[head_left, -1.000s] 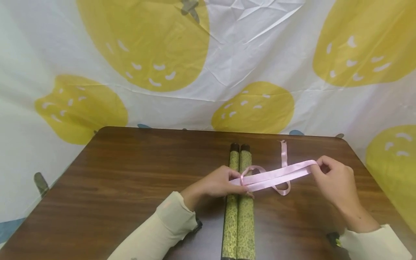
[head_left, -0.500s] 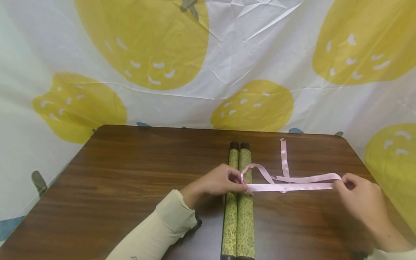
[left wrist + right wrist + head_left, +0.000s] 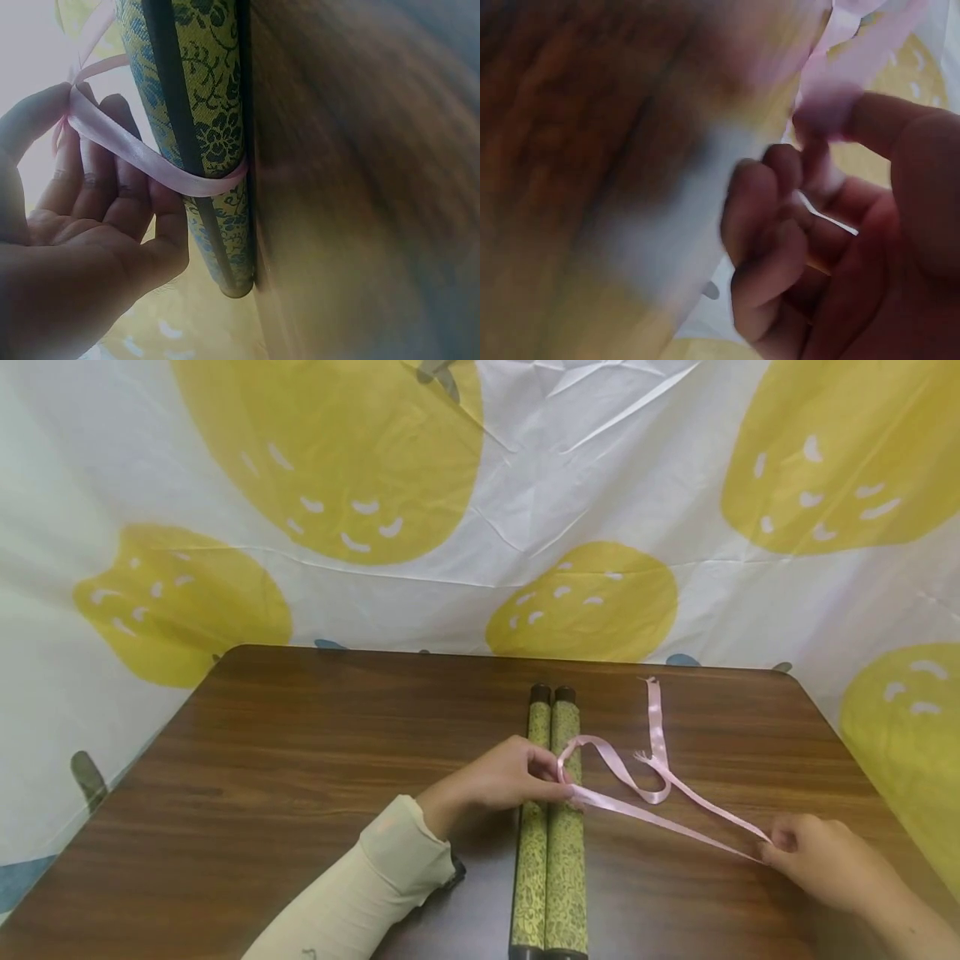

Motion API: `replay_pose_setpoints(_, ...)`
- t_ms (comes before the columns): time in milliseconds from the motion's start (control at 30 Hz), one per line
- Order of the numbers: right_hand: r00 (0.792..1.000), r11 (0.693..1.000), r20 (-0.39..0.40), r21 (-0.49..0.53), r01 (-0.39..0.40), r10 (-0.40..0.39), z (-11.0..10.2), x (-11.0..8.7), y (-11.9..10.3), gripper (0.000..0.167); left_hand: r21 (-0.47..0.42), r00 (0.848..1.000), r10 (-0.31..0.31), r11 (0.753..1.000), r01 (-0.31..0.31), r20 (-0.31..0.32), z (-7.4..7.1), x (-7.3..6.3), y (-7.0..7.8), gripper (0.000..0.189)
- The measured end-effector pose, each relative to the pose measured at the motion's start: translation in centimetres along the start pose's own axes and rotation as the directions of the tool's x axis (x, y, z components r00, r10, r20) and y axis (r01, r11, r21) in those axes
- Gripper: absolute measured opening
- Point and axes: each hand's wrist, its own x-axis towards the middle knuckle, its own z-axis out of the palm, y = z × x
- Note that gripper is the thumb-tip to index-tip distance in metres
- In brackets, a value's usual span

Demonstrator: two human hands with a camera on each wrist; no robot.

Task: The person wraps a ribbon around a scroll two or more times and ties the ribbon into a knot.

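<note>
Two slim scroll rolls (image 3: 566, 877), covered in yellow-green patterned fabric with dark ends, lie side by side on the table. A pink ribbon (image 3: 142, 159) passes around them, as the left wrist view shows. My left hand (image 3: 502, 779) pinches the ribbon between thumb and fingers just over the rolls, where it crosses itself. Off to the right, low over the table, my right hand (image 3: 832, 864) pinches a doubled length of the ribbon, drawn out in a narrow V. One loose ribbon tail lies toward the back of the table; a frayed end shows near it.
The brown wood-grain table (image 3: 300, 760) has rounded back corners. Behind it hangs a white cloth (image 3: 420, 610) printed with large yellow lemons.
My right hand has moved right and toward the front, drawing the ribbon out from a broad double strip to a thin V. My left hand has stayed over the rolls.
</note>
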Motion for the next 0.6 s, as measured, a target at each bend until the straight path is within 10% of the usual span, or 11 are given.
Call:
replay_pose_setpoints(133,1.0,0.999,0.018,-0.034,0.0,0.001,-0.4,0.2,-0.7,0.038,-0.004,1.0,0.003,1.0,-0.003,0.002,-0.1,0.0,0.1,0.01)
replay_pose_setpoints(300,0.977,0.988,-0.164,0.044,0.148,-0.139,-1.1,1.4,-5.7,0.019,-0.02,1.0,-0.001,1.0,0.001,0.003,-0.1,0.0,0.2,0.01)
replay_pose_setpoints(467,0.894,0.868,-0.267,0.255,0.425,-0.359,-0.3,3.4,-11.9,0.011,-0.035,1.0,-0.008,0.999,0.008,0.004,-0.2,0.0,0.1,0.011)
replay_pose_setpoints(600,0.888,0.819,-0.203,0.344,0.46,-0.413,0.6,5.0,-15.0,0.012,-0.084,1.0,-0.011,0.996,0.011,0.007,-0.1,0.0,0.0,0.014)
